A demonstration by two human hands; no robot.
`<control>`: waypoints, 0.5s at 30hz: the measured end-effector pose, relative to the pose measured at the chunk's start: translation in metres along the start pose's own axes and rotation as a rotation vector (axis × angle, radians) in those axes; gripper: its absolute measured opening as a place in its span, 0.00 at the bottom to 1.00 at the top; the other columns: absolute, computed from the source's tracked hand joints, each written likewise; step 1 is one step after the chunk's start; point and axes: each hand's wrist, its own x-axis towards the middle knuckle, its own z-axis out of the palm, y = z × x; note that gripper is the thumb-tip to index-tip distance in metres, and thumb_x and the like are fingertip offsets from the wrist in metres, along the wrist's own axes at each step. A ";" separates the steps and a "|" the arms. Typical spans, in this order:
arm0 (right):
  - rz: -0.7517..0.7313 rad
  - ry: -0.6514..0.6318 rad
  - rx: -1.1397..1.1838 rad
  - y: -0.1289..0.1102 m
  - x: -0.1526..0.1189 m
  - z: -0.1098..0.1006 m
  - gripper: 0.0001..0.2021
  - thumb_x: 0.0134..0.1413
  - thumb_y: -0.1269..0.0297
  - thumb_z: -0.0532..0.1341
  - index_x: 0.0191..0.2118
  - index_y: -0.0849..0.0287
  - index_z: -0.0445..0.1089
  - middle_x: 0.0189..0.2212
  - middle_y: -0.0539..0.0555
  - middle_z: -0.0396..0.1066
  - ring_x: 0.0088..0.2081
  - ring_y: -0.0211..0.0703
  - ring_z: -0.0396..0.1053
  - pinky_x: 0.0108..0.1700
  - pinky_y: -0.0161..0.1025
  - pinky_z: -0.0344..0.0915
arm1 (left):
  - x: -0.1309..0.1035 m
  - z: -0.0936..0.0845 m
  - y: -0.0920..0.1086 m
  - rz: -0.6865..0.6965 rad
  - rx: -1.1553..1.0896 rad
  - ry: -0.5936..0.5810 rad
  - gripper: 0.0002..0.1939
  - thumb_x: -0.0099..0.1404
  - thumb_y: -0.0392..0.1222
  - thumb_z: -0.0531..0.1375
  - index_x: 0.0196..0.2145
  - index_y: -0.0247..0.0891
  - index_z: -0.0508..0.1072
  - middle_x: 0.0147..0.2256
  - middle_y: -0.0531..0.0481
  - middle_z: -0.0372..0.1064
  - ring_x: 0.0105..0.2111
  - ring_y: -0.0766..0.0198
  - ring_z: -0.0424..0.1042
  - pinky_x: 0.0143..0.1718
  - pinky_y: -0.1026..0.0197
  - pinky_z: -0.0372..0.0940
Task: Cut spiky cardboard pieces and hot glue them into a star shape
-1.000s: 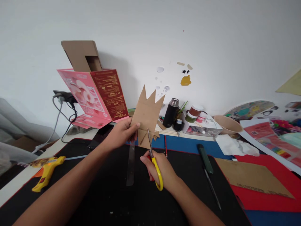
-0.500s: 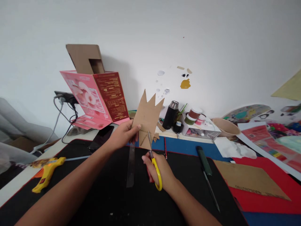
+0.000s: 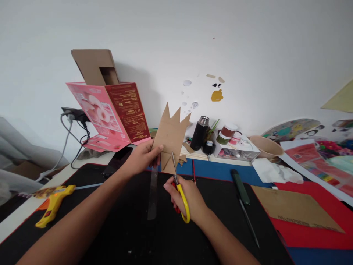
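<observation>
Cardboard (image 3: 171,134) has open room above its spiky edge. Left hand (image 3: 145,155) pinches it; right hand (image 3: 191,195) holds scissors (image 3: 181,191) pointing up.

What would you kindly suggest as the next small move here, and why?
Perhaps gently close the scissors: one blade lies in front of the lower part of the zigzag-topped cardboard, the right hand holds them, and the left hand grips the cardboard's left edge.

Our scissors (image 3: 175,179): yellow-and-red handles, silver blades. Our held cardboard (image 3: 171,134): brown. We see black mat (image 3: 124,235) edged red, mostly yellow glue gun (image 3: 56,204) left, red sheet (image 3: 300,236) right.
</observation>
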 end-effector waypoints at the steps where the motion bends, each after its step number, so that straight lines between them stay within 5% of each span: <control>1: -0.002 0.008 -0.009 0.000 0.000 0.000 0.14 0.70 0.48 0.62 0.42 0.55 0.73 0.19 0.45 0.69 0.18 0.36 0.69 0.24 0.30 0.64 | 0.000 0.000 0.000 0.000 0.004 0.003 0.22 0.72 0.61 0.60 0.29 0.40 0.66 0.20 0.54 0.69 0.18 0.67 0.67 0.22 0.65 0.62; 15: 0.021 0.007 -0.032 -0.002 -0.001 -0.001 0.13 0.71 0.50 0.63 0.39 0.54 0.72 0.16 0.44 0.67 0.17 0.40 0.69 0.25 0.34 0.64 | -0.002 0.000 0.004 -0.003 -0.004 0.009 0.24 0.71 0.63 0.60 0.30 0.41 0.66 0.21 0.54 0.70 0.18 0.66 0.67 0.22 0.64 0.62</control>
